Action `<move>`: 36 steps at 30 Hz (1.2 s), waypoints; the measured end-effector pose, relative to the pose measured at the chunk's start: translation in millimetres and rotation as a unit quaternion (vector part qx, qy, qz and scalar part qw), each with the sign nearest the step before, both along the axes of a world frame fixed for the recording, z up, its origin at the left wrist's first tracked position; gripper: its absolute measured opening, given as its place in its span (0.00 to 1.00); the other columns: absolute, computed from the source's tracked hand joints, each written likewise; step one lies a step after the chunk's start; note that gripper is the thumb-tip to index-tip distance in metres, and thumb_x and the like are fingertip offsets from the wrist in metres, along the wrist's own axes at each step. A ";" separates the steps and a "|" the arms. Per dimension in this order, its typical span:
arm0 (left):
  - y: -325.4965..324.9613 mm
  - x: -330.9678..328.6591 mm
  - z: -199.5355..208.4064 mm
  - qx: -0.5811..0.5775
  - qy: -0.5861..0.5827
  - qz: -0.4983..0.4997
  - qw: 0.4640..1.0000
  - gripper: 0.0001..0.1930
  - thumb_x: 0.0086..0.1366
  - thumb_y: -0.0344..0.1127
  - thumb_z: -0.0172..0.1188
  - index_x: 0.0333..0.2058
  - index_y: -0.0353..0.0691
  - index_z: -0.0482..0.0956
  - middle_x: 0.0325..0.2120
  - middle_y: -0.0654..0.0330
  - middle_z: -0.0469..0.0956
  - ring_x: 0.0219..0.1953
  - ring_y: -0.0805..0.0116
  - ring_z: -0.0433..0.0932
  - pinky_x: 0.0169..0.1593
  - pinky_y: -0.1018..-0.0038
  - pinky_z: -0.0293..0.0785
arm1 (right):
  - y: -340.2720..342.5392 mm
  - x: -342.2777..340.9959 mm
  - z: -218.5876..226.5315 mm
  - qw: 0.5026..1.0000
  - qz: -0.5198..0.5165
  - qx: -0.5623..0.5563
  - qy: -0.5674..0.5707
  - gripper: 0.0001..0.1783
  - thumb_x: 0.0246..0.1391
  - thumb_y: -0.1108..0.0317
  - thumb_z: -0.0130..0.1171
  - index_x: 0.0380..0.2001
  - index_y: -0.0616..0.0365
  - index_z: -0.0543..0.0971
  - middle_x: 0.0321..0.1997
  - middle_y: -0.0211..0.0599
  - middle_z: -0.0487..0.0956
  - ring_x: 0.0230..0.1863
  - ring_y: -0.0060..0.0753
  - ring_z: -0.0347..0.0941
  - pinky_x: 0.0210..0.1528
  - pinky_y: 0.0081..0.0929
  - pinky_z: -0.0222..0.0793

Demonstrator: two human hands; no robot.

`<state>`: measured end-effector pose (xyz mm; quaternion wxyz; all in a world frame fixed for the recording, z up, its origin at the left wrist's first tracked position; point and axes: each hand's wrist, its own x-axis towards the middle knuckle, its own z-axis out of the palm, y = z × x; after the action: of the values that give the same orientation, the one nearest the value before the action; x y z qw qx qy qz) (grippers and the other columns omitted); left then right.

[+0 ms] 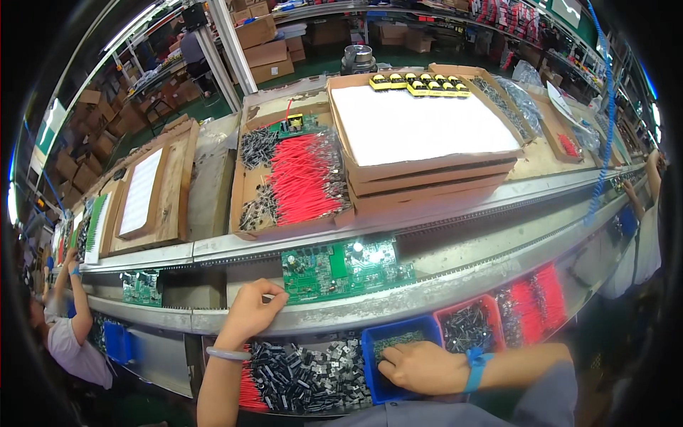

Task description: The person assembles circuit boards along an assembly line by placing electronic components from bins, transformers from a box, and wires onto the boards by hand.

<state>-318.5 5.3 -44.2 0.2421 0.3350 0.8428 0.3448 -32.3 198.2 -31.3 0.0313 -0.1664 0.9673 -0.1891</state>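
Note:
A green circuit board point(341, 267) with many small parts on it lies in the conveyor track in front of me. My left hand point(255, 307) is closed in a pinch at the board's lower left corner, thumb and forefinger touching its edge. In a blue bin point(370, 354), my right hand point(421, 366) reaches down with curled fingers among small greenish components point(398, 341). Its fingertips are partly hidden, so what they grip does not show. Black and silver components point(313, 370) fill the tray between my forearms.
A pink bin point(477, 324) of dark parts and red-sleeved components point(533, 299) sit to the right. Beyond the track stand a carton of red leads point(302, 174) and stacked cartons point(427, 128). Another board point(142, 287) lies leftward. Co-workers point(75, 334) flank the line; a blue coiled hose point(610, 107) hangs right.

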 end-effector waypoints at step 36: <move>-44.1 89.7 10.8 0.065 0.166 -0.220 0.959 0.14 0.54 0.24 0.66 0.41 0.33 0.79 0.41 0.50 0.80 0.45 0.50 0.79 0.48 0.60 0.76 | -37.5 -106.9 7.6 0.991 0.119 0.027 -0.053 0.08 0.52 0.68 0.59 0.28 0.60 0.83 0.31 0.43 0.82 0.34 0.44 0.84 0.30 0.36 0.81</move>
<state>-228.8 -38.7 -33.4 0.1462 0.5800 0.7524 0.2759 -139.1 160.8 -23.6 0.1090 -0.2696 0.9421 -0.1667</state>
